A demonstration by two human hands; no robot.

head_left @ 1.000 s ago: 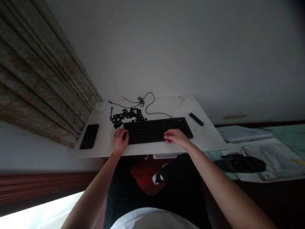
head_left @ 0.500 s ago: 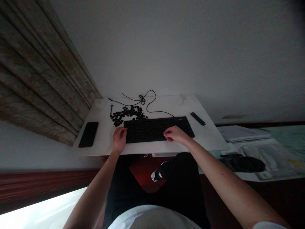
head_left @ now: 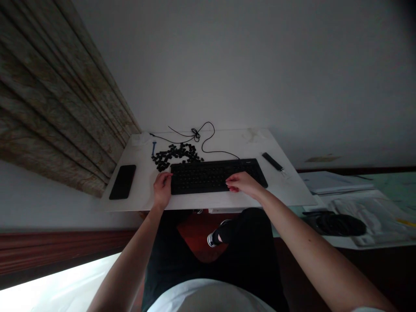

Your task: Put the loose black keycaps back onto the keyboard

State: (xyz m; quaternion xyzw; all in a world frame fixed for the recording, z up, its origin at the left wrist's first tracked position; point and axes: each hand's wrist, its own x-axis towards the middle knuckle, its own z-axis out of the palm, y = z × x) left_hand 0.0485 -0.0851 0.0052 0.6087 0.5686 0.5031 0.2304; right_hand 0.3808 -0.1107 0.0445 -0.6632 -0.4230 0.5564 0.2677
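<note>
Our left hand (head_left: 161, 190) curls at the keyboard's (head_left: 212, 177) near left corner, and our right hand (head_left: 243, 183) lies loosely curved on its right keys; we cannot tell whether either holds anything. Black keycaps (head_left: 175, 156) lie heaped just beyond the keyboard on the table (head_left: 286, 193).

A room in a home, pleated curtain (head_left: 55, 104), white desk (head_left: 286, 186), computer keyboard (head_left: 212, 177), papers (head_left: 336, 182) nearby

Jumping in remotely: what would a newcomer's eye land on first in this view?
The black keyboard stands out across the white desk, the right hand on its right half and the left hand at its left end. Behind it lies a heap of loose black keycaps, and a black phone sits at the desk's left.
</note>
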